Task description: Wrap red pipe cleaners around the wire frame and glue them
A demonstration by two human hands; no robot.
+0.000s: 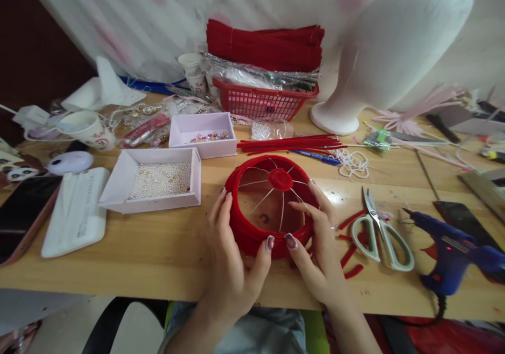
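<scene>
Between my hands is a round red fuzzy frame [252, 238], its ring joined by thin wire spokes to a small red disc [280, 179] at the top. My left hand [232, 254] wraps the left side of the ring, thumb on the front rim. On the right side my right hand [321, 243] grips it, with its thumb at the front and one finger reaching inside over the spokes. Both thumbs point toward each other at the near edge. The frame's underside is hidden, so I cannot tell whether it touches the table.
Scissors [373, 233], red fuzzy scraps [354, 271] and a blue glue gun [453, 249] lie right. Left stand a box of pearl beads [118, 185] and a box of gems [183, 128]. Behind are red fuzzy stems [288, 144], a red basket [256, 101] and a white foam head [382, 54].
</scene>
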